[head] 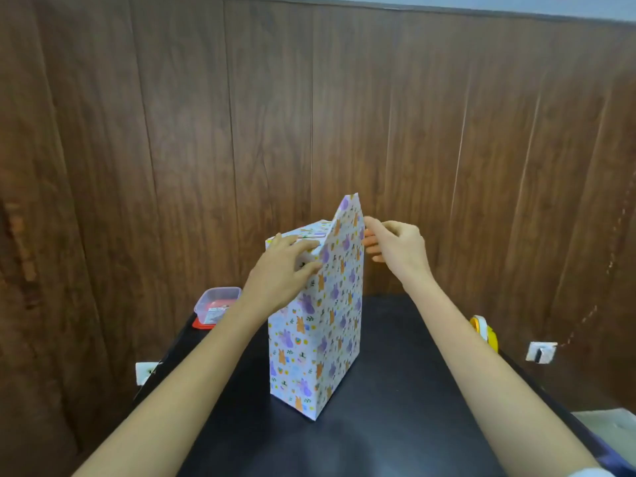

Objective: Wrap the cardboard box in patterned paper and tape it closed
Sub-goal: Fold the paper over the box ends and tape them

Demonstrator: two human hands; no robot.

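The box [309, 342] stands upright on the black table [389, 425], covered in white paper with purple and orange animal prints. At its top, a flap of the paper [347, 222] sticks up on the right side. My left hand [285, 266] lies flat on the top left corner of the box, pressing the folded paper down. My right hand [395, 244] is behind the raised flap, fingers touching its outer face. A roll of yellow tape [485, 330] stands at the table's right edge.
A clear plastic container with a red lid [215, 306] sits at the table's far left corner. A wood-panelled wall rises right behind the table. Wall sockets [540, 351] show low on both sides.
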